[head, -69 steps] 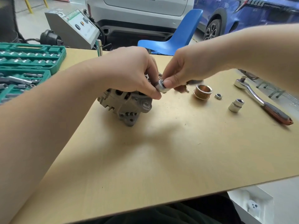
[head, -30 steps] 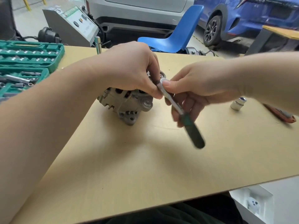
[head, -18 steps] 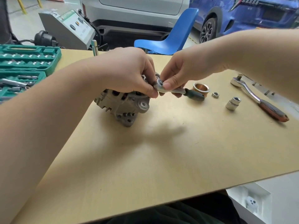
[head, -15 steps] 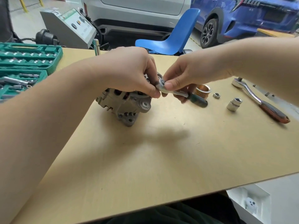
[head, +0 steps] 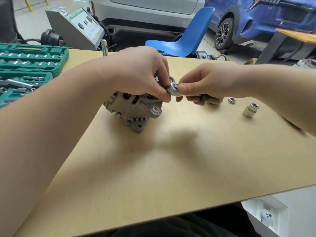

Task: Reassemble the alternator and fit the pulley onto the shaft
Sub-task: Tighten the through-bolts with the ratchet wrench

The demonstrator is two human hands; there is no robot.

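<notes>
Here, green socket case (head: pixel 30 55) at table's (head: pixel 171 168) left edge, rows of sockets and bits inside. Machine (head: pixel 75 28) label unreadable. Left hand (head: pixel 136 74) clamps alternator (head: pixel 133 108) mid-table; right hand (head: pixel 205 82) pinches ratchet (head: pixel 174 89) head on it. Nut (head: pixel 232 100), socket (head: pixel 250 110) right.

Both hands meet mid-frame, left hand (head: pixel 143 74) and right hand (head: pixel 203 82) curled, fingertips pinching.

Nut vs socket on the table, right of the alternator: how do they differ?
The nut is small, low and hexagonal; the socket is a taller, larger cylinder. The nut lies flat; the socket stands on end, slightly tilted, its open bore facing up. The nut sits farther back, close to the right hand; the socket sits nearer the table's right side. Both are loose, silver metal and untouched.
</notes>
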